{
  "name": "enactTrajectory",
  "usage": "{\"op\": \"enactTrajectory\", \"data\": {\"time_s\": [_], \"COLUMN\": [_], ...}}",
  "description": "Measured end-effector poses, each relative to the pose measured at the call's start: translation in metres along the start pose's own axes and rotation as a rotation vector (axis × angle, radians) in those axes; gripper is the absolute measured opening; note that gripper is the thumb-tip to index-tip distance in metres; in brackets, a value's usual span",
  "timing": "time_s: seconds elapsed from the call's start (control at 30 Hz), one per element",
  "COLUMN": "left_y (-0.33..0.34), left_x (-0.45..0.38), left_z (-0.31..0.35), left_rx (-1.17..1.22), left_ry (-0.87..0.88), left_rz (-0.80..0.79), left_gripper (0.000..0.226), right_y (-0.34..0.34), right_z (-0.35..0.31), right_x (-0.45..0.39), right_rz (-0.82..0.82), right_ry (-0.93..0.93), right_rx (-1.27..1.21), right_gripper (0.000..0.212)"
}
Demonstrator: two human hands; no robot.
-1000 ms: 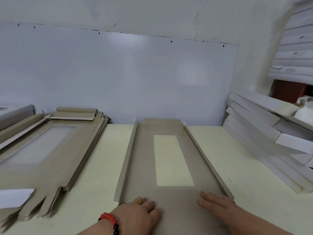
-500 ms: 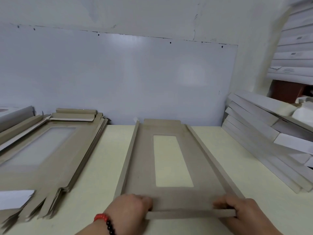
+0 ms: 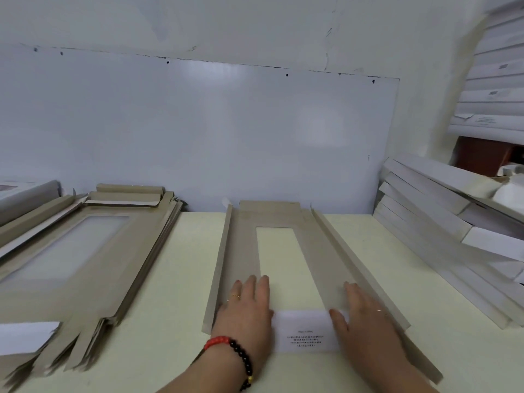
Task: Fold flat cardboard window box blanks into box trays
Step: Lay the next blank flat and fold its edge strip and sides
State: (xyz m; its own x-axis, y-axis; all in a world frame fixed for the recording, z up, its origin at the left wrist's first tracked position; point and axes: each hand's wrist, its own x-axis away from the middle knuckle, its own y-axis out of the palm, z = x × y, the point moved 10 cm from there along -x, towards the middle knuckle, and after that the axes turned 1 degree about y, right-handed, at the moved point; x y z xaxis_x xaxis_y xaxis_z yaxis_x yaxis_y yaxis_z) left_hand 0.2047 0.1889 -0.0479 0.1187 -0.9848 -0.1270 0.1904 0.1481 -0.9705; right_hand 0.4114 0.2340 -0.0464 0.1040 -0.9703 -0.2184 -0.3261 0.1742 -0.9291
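A long grey-brown cardboard window box blank (image 3: 243, 251) lies lengthwise on the pale yellow table (image 3: 175, 279), its two long side walls raised. The near end flap (image 3: 306, 330) is folded over onto the blank, white printed side up. My left hand (image 3: 246, 310) presses flat on the flap's left part, fingers straight and pointing away. My right hand (image 3: 363, 316) presses flat on its right part, beside the right side wall.
A stack of flat window blanks (image 3: 71, 256) lies at the left, reaching the near table edge. White folded boxes (image 3: 442, 211) lean in a pile at the right, with more stacked higher up. A white board (image 3: 198, 131) covers the wall behind.
The near end flap, gripped and lifted half a second ago, now lies folded down onto the blank with its white side up. Both hands went from gripping it to pressing flat.
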Motion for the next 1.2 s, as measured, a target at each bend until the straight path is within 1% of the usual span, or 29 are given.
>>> {"op": "enactTrajectory", "data": {"time_s": [0.1,0.17,0.2,0.23,0.27,0.3,0.33,0.4,0.43,0.47,0.5,0.53,0.57,0.67,0.77,0.9,0.97,1.03,1.1,1.13,1.2], "left_y": [0.022,0.036,0.042,0.048,0.052,0.055,0.057,0.059,0.059,0.057,0.056,0.055,0.054,0.052,0.048,0.03,0.022,0.015,0.009,0.007,-0.001], "left_x": [-0.005,-0.006,-0.007,-0.008,-0.009,-0.009,-0.008,-0.007,-0.006,-0.005,-0.005,-0.004,-0.003,-0.002,-0.002,-0.001,0.0,-0.001,-0.002,-0.001,0.0], "left_z": [0.019,0.031,0.033,0.033,0.03,0.027,0.024,0.015,0.01,0.003,-0.004,-0.011,-0.018,-0.03,-0.035,-0.037,-0.037,-0.038,-0.036,-0.034,-0.028], "left_rx": [-0.083,-0.109,-0.121,-0.134,-0.151,-0.171,-0.187,-0.203,-0.209,-0.216,-0.222,-0.227,-0.23,-0.208,-0.154,-0.025,0.1,0.305,0.519,0.583,0.601], "left_ry": [0.051,0.112,0.134,0.144,0.146,0.148,0.148,0.14,0.13,0.116,0.097,0.076,0.054,-0.008,-0.044,-0.013,-0.005,-0.029,-0.055,-0.055,-0.019], "left_rz": [-0.067,-0.115,-0.142,-0.166,-0.187,-0.209,-0.235,-0.284,-0.3,-0.312,-0.319,-0.325,-0.326,-0.295,-0.228,-0.104,-0.103,-0.109,-0.092,-0.084,-0.056], "left_gripper": [0.059,0.061,0.062,0.062,0.062,0.061,0.062,0.065,0.067,0.068,0.07,0.072,0.073,0.076,0.082,0.1,0.107,0.104,0.094,0.089,0.087], "right_y": [0.02,0.023,0.022,0.024,0.029,0.035,0.034,0.031,0.035,0.043,0.052,0.055,0.056,0.048,0.04,0.017,0.008,0.003,-0.002,-0.004,-0.005], "right_z": [-0.032,-0.067,-0.08,-0.09,-0.093,-0.088,-0.083,-0.071,-0.064,-0.053,-0.036,-0.021,-0.007,0.017,0.028,0.037,0.037,0.038,0.041,0.042,0.04], "right_x": [0.001,0.011,0.015,0.02,0.021,0.021,0.02,0.017,0.014,0.012,0.008,0.002,-0.005,-0.012,-0.016,-0.019,-0.019,-0.021,-0.025,-0.025,-0.024], "right_rz": [-0.049,-0.013,-0.009,-0.033,-0.028,-0.105,-0.094,-0.141,-0.164,-0.227,-0.337,-0.374,-0.377,-0.319,-0.224,-0.065,-0.024,-0.041,-0.065,-0.093,-0.201], "right_ry": [-0.139,-0.341,-0.407,-0.492,-0.57,-0.588,-0.606,-0.561,-0.584,-0.576,-0.505,-0.453,-0.404,-0.309,-0.212,-0.076,-0.053,-0.03,0.009,0.023,0.031], "right_rx": [0.148,0.144,0.143,0.152,0.169,0.209,0.218,0.279,0.273,0.258,0.267,0.295,0.315,0.301,0.26,0.104,-0.003,-0.172,-0.378,-0.467,-0.625], "right_gripper": [0.063,0.059,0.056,0.054,0.054,0.055,0.056,0.065,0.069,0.068,0.067,0.067,0.066,0.065,0.06,0.054,0.055,0.056,0.055,0.055,0.055]}}
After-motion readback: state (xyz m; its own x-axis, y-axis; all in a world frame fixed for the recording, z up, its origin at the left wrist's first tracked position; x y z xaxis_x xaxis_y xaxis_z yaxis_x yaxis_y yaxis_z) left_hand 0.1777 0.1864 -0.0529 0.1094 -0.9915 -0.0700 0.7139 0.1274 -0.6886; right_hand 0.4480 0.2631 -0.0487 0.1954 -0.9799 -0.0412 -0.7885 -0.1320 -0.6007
